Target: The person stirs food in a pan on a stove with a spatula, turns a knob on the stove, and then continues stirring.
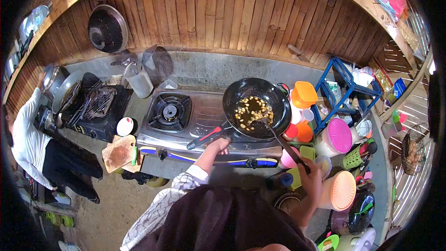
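A black wok (232, 107) sits on the right burner of the steel gas stove (209, 109). Small yellow-brown pieces (254, 109) lie in dark liquid at its bottom. My right hand (313, 183) grips the long dark handle of a spatula (284, 143), whose blade reaches in among the pieces. Close to the stove's front edge is my left hand (218, 146), its fingers curled and no object visible in them. It is beside the wok's black-and-red handle (203, 138), apart from it as far as I can see.
Left of the wok is a bare burner (170, 110). A cutting board (119, 152) with a green-handled knife (134, 155) lies beyond the stove's left end. Tubs, an orange-lidded container (343, 189) and a blue rack (346, 86) crowd the right. Another person (32, 130) stands far left.
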A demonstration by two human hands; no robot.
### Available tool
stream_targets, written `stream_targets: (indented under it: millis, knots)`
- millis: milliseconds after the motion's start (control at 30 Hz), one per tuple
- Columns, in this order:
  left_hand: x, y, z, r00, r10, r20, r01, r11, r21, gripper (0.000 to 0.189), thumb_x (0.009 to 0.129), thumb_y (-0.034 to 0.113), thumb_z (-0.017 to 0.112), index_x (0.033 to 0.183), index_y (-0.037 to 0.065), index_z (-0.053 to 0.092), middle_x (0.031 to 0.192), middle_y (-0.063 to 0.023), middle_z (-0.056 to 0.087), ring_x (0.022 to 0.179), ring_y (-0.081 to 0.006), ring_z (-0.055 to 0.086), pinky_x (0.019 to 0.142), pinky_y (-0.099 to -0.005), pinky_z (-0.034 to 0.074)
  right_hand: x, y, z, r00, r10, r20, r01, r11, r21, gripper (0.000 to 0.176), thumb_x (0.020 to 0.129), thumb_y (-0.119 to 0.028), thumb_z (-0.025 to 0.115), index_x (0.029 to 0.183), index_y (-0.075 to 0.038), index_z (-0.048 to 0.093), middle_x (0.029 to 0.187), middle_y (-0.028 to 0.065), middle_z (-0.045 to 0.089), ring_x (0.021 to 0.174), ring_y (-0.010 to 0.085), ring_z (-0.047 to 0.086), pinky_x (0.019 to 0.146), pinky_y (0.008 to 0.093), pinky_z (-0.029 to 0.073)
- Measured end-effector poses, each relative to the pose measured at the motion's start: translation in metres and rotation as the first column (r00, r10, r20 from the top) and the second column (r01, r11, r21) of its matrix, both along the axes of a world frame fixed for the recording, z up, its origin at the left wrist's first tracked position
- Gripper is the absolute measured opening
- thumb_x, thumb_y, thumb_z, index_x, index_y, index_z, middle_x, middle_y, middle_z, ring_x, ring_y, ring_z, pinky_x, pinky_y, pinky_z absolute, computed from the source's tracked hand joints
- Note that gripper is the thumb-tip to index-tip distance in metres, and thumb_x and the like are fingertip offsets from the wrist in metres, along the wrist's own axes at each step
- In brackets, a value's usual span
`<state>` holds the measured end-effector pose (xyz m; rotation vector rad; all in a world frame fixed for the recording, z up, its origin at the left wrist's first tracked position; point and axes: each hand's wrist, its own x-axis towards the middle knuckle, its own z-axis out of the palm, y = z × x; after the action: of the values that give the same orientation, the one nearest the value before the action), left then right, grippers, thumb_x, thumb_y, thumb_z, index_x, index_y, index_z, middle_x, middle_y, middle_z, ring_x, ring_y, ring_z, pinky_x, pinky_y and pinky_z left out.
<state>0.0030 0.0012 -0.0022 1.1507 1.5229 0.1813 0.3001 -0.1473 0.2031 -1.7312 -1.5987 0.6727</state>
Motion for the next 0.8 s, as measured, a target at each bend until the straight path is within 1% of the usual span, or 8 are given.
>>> stream_targets:
  millis: [133,233,333,367,467,633,700,800]
  knots:
    - [0.000,0.002,-0.006,1.000,0.009,-0.004,-0.009,1.000,-0.019,0.064,0.081,0.050,0.021,0.060,0.002,0.059,0.056,-0.0083,0.058,0.039,-0.0155,0.046,0.043,-0.0302,0.042,0.001,0.024,-0.040,0.998,0.036,0.045,-0.039,0.996,0.074,0.024,0.075,-0.006,0.053,0.097,0.000,0.055,0.085,0.0159,0.059,0.080,0.0244,0.058,0.072,0.0306,0.043]
    - [0.000,0.003,-0.008,0.999,0.004,-0.050,-0.004,1.000,0.002,0.064,0.081,0.051,0.022,0.061,0.002,0.058,0.055,-0.0083,0.058,0.040,-0.0156,0.046,0.043,-0.0298,0.041,-0.003,0.043,-0.067,0.975,0.133,-0.179,-0.097,0.976,0.196,0.027,0.071,-0.009,0.057,0.096,-0.001,0.053,0.099,0.0167,0.053,0.092,0.0290,0.052,0.081,0.0328,0.039]
    - [0.001,0.000,0.000,0.999,0.043,0.014,-0.043,0.998,-0.042,0.061,0.081,0.051,0.024,0.061,0.003,0.057,0.055,-0.0081,0.058,0.039,-0.0151,0.046,0.041,-0.0302,0.039,-0.003,0.063,-0.092,0.989,0.132,0.066,-0.145,0.950,0.275,0.027,0.070,-0.010,0.059,0.095,-0.001,0.054,0.092,0.0155,0.056,0.091,0.0275,0.053,0.078,0.0325,0.040]
    - [0.001,-0.001,0.004,1.000,0.030,-0.001,-0.030,0.999,-0.036,0.060,0.081,0.051,0.025,0.061,0.004,0.057,0.054,-0.0079,0.057,0.039,-0.0149,0.045,0.040,-0.0302,0.039,-0.005,0.070,-0.104,0.994,0.112,-0.012,-0.106,0.966,0.235,0.027,0.073,-0.011,0.058,0.097,-0.001,0.054,0.089,0.0143,0.057,0.087,0.0240,0.054,0.073,0.0309,0.042]
    - [0.001,0.003,-0.006,1.000,0.028,-0.007,-0.028,0.999,-0.037,0.059,0.081,0.051,0.026,0.062,0.005,0.057,0.053,-0.0074,0.057,0.038,-0.0146,0.044,0.039,-0.0301,0.037,-0.035,0.069,-0.071,0.978,0.143,-0.155,-0.110,0.972,0.209,0.027,0.076,-0.013,0.057,0.099,-0.001,0.053,0.089,0.0130,0.059,0.085,0.0210,0.055,0.072,0.0295,0.042]
    - [0.002,0.000,-0.001,0.999,0.044,-0.020,-0.045,0.998,-0.039,0.063,0.081,0.053,0.024,0.059,0.005,0.058,0.051,-0.0070,0.056,0.038,-0.0148,0.044,0.039,-0.0309,0.037,-0.057,0.074,-0.055,0.991,0.072,-0.108,-0.052,0.983,0.174,0.027,0.080,-0.014,0.052,0.103,0.001,0.051,0.092,0.0145,0.058,0.087,0.0195,0.055,0.077,0.0276,0.040]
    - [0.002,-0.001,0.007,0.999,0.017,-0.035,-0.018,0.999,-0.044,0.066,0.081,0.054,0.022,0.055,0.005,0.058,0.050,-0.0070,0.055,0.039,-0.0149,0.044,0.040,-0.0317,0.037,-0.057,0.082,-0.065,0.999,-0.026,-0.026,0.032,0.961,0.274,0.030,0.076,-0.023,0.057,0.103,-0.012,0.056,0.061,0.0068,0.056,0.052,0.0112,0.050,0.054,0.0241,0.041]
    - [0.001,-0.004,0.008,1.000,0.009,-0.022,-0.009,1.000,0.003,0.068,0.080,0.055,0.022,0.053,0.004,0.058,0.049,-0.0070,0.055,0.039,-0.0153,0.044,0.041,-0.0319,0.038,-0.055,0.090,-0.078,0.993,-0.021,-0.117,0.058,0.943,0.329,0.032,0.077,-0.026,0.056,0.106,-0.013,0.055,0.057,0.0057,0.054,0.046,0.0096,0.045,0.050,0.0244,0.038]
